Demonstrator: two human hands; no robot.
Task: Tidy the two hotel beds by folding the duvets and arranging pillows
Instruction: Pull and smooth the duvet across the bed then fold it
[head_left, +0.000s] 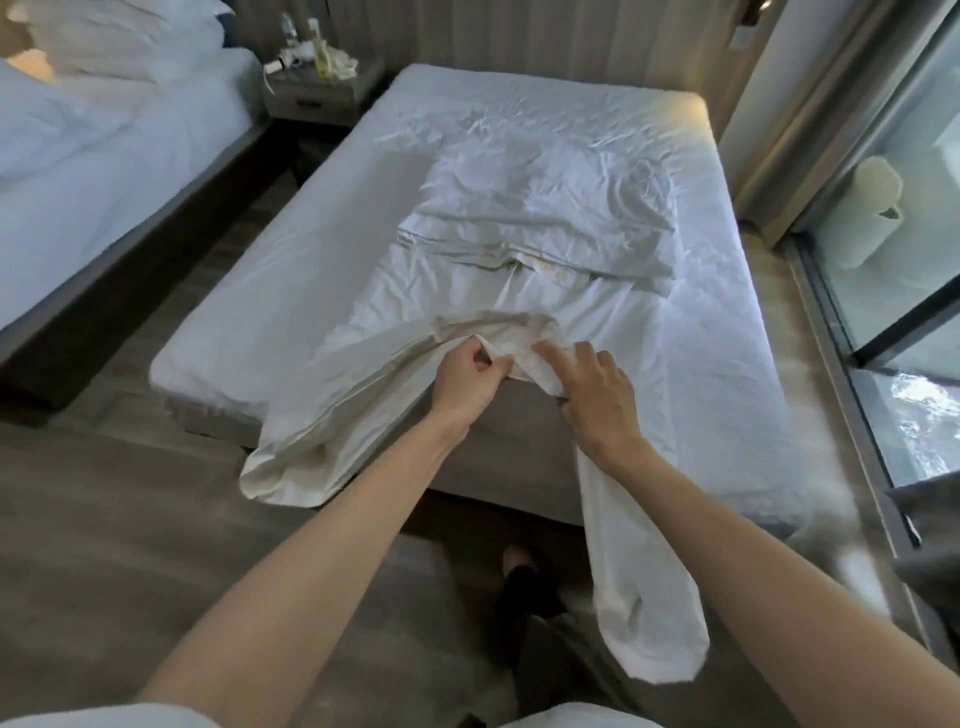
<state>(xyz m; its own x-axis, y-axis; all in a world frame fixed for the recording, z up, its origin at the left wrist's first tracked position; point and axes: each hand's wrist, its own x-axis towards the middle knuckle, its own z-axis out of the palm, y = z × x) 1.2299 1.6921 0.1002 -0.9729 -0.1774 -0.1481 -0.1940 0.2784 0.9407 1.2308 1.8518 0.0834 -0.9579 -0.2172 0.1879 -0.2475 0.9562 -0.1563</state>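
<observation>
Our left hand (467, 379) pinches a fold of the duvet (519, 291), fingers curled tight on it. Right hand (592, 387) sits just beside, fingers over the same bunched edge, thumb under, clamping. Beyond the fingertips the rest spreads up the bed (291, 270). One length hangs below the right wrist, another trails left of the left hand.

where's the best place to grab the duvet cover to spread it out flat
Take the duvet cover by its left corner and right corner, coming from the foot of the bed. Both hang free over the edge, while the middle is bunched where the left hand and right hand grip it.
</observation>
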